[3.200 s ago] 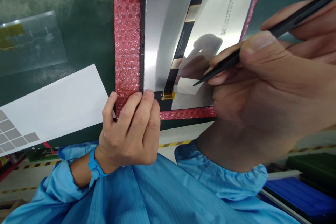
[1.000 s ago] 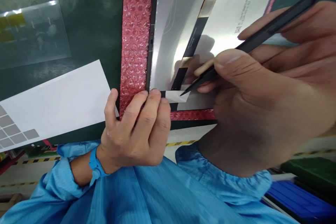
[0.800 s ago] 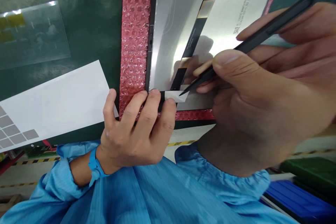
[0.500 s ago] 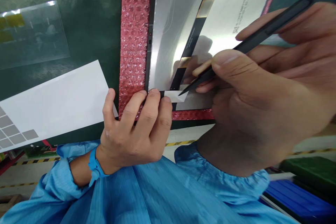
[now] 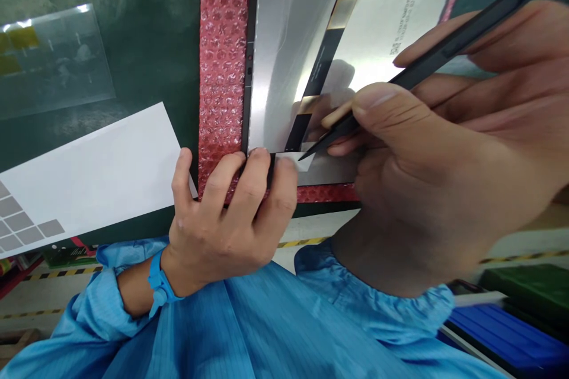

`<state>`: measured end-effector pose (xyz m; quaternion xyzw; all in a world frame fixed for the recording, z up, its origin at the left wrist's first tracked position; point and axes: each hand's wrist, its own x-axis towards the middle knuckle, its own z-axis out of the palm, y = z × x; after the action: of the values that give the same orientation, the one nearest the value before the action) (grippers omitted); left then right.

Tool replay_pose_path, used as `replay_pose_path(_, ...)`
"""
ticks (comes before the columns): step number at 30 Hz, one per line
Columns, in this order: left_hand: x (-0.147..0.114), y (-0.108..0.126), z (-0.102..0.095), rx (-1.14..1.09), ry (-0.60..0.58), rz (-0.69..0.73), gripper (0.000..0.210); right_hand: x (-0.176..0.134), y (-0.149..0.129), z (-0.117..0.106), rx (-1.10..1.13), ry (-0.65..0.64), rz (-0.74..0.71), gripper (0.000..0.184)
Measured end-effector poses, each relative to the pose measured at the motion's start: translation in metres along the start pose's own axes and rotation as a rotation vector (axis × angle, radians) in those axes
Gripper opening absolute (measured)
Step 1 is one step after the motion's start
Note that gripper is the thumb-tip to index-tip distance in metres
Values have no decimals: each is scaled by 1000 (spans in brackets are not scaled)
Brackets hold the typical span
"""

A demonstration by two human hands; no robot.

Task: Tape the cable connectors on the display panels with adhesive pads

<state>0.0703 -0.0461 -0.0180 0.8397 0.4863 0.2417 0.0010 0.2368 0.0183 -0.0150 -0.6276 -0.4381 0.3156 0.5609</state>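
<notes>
My right hand grips black tweezers between thumb and fingers. Their tips touch a small white strip at the near end of a silver metal-backed panel. My left hand lies over the panel's near left corner with fingers spread. Its index fingertip rests on the left part of the white strip, and its other fingers reach over the dark edge. A black band with tan patches runs lengthwise along the panel. What lies under the left fingertips is hidden.
Pink bubble wrap lies beneath the panel on a green table. To the left are a white sheet with grey squares and a clear film with yellow pieces. A blue bin stands at lower right, below table level.
My left index finger has moved right and up onto the white strip. The tweezers remain at the strip. The whole view has shifted slightly.
</notes>
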Motion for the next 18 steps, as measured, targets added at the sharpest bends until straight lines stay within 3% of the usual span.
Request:
replay_pose_path(7,3,-3,-3,-15,-51,-18,39,4,2,1,52,-18,19,23)
replay_pose_path(11,5,-10,-10,-32,-68,14,45,7,-10,4,108,-69,133,22)
replay_pose_path(14,5,-20,-3,19,-50,48,57,12,-8,8,144,-174,252,20)
replay_pose_path(18,5,-30,8,53,5,97,62,15,1,12,125,-157,251,22)
